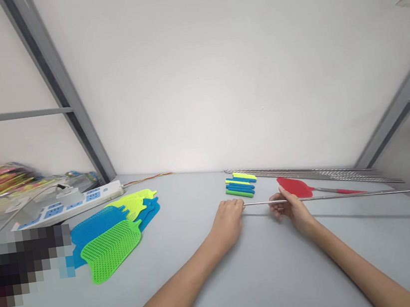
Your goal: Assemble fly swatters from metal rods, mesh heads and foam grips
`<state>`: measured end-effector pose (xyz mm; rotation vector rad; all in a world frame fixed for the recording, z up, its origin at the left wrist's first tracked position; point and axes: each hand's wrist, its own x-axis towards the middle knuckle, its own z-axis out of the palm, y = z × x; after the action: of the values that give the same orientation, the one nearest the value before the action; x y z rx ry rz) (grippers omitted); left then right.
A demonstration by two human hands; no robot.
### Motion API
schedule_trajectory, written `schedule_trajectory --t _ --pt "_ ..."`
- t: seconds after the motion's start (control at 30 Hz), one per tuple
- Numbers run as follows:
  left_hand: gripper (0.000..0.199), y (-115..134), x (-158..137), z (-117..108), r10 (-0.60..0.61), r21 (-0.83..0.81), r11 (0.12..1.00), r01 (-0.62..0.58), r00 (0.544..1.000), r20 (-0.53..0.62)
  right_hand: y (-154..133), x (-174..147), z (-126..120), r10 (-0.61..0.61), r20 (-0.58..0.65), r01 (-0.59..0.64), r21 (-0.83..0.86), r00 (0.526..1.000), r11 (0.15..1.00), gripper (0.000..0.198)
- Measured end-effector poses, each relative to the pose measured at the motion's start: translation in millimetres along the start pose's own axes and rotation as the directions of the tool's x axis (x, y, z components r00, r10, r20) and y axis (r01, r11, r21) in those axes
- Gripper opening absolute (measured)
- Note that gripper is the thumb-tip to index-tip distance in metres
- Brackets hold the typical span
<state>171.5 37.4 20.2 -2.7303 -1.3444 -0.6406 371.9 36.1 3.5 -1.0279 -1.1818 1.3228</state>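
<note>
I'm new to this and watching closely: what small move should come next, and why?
Perhaps the right hand should close more firmly on the metal rod: its fingers look loosely curled, while the rod runs from the closed left hand past it to the picture's right edge.

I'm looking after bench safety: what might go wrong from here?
The rod runs out of view at right, so its far end might hit something unseen. It also passes near the red swatter in this view; a swing might knock that. The right hand looks loosely curled, so the rod might slip if the left hand eases its grip.
</note>
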Motion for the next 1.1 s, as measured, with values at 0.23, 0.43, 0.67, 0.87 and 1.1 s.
schedule_trajectory --t 0.23,0.43,0.67,0.87,1.1 --pt "0.026 -0.2 1.2 -2.9 0.023 -0.003 1.000 -0.023 1.000 -0.006 -5.0 -4.1 7.0 0.034 0.035 -0.033 -0.012 0.999 0.999 0.046" --pt "0.026 -0.6 0.6 -3.2 0.024 0.006 1.000 -0.024 0.999 -0.023 -4.6 -5.7 8.1 0.019 0.096 -0.016 -0.026 0.995 1.000 0.045" --pt "0.027 0.2 0.7 -6.3 0.011 0.009 1.000 -0.011 1.000 -0.014 -3.3 -6.5 9.6 0.024 0.111 -0.020 -0.038 0.994 0.999 0.046" --pt "0.027 7.8 -2.2 -4.6 0.050 -0.019 0.999 -0.051 0.999 -0.019 -3.8 -10.7 19.4 0.061 0.199 -0.033 -0.144 0.978 0.989 0.046" --pt "0.026 10.0 -2.5 -6.0 0.062 -0.037 0.997 -0.063 0.998 -0.007 -4.5 -13.1 24.4 0.068 0.218 -0.031 -0.167 0.974 0.985 0.047"
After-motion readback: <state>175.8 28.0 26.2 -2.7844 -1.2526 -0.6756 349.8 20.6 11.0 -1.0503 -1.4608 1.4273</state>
